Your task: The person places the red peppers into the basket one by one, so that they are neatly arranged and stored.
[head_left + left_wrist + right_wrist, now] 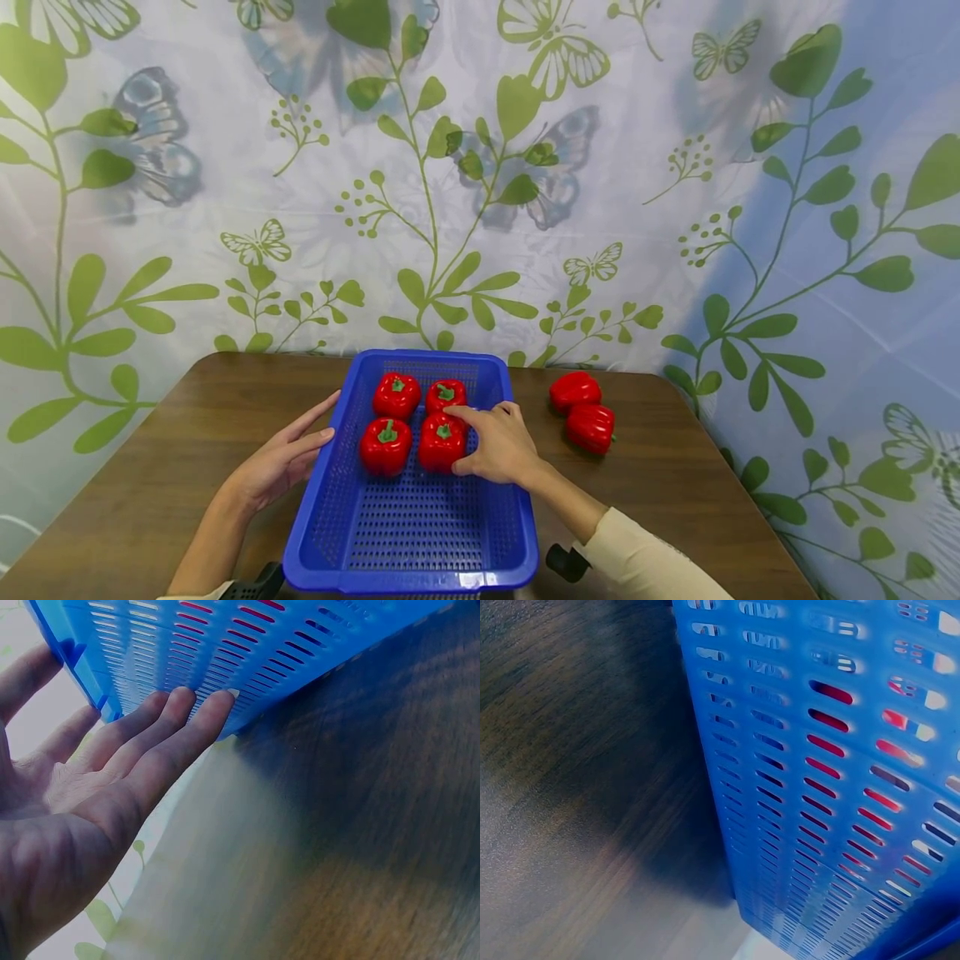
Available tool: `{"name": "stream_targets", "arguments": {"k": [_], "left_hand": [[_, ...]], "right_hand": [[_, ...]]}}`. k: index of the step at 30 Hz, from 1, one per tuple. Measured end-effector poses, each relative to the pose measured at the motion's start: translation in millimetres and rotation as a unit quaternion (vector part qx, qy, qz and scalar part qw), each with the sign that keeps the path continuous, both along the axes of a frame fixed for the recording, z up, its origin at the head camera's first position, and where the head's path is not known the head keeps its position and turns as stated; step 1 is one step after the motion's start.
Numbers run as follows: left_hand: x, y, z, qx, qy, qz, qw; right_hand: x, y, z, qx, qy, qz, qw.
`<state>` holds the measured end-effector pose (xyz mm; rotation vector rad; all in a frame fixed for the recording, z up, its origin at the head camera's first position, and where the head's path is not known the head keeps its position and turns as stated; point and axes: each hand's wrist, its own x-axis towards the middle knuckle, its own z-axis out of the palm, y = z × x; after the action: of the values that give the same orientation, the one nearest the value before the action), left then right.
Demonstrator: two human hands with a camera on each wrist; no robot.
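A blue perforated plastic basket [420, 533] holds several red bell peppers with green stems, grouped toward its far half. My right hand [501, 442] reaches over the basket's right rim and grips the near right bell pepper [438, 446] between thumb and fingers. Just beyond it sits another bell pepper [447, 392], partly covered by that hand. On the left side are two more, a far bell pepper [397, 395] and a near bell pepper [386, 447]. My left hand [112, 765] touches the basket's left outer wall with extended fingers. The right wrist view shows only the slotted wall [810, 780], not the hand.
Two more red bell peppers, one farther back [574, 392] and one nearer [591, 428], lie on the brown wooden table [652, 500] right of the basket. Behind the table hangs a curtain [465, 208] printed with leaves and butterflies.
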<state>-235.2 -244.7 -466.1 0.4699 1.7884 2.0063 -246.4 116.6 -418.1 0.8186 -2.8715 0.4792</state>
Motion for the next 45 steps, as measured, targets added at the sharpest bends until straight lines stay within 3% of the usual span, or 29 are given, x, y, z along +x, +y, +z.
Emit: {"name": "stream_targets", "arguments": {"k": [7, 11, 17, 31, 45], "left_hand": [[0.2, -1.0, -1.1, 0.004, -0.003, -0.003, 1.0000], [0.4, -0.5, -1.9, 0.003, -0.004, -0.005, 1.0000], [-0.7, 0.0, -2.2, 0.000, -0.004, 0.001, 1.0000], [-3.2, 0.9, 0.2, 0.001, 0.000, -0.004, 1.0000], [-1.8, -0.9, 1.6, 0.007, -0.001, -0.005, 1.0000]], "right_hand": [[-2.4, 0.1, 0.4, -0.017, -0.024, 0.000, 1.000], [-4.4, 3.3, 4.5, -0.063, -0.066, 0.014, 0.996], [-7.1, 10.4, 16.7, -0.141, -0.124, 0.010, 0.982], [-5.7, 33.2, 43.4, -0.175, -0.094, -0.071, 0.977], [-14.7, 89.5, 51.1, -0.173, -0.080, -0.121, 0.974]]}}
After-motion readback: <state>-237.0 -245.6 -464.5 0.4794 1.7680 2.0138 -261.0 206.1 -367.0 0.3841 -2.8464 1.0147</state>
